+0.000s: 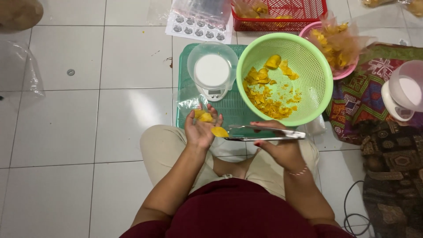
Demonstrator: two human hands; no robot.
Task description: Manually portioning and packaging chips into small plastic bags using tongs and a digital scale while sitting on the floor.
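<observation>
Left hand (200, 129) – palm up, cupping yellow chips (204, 117). Right hand (280, 145) grips metal tongs (264, 133), 1 chip (219, 132) pinched at the palm's edge; green colander (308, 57) just beyond. Risk: brittle chip could crack or slip off – shallow cup, hard pinch.

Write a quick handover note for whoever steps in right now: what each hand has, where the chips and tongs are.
Left hand: open, palm up, a few yellow chips lying in it.
Right hand: grip closed on metal tongs, whose tips pinch one chip beside the left palm.
Green colander ahead holds more chips.
Small scale with an empty clear bowl stands left of it on a green tray.
</observation>
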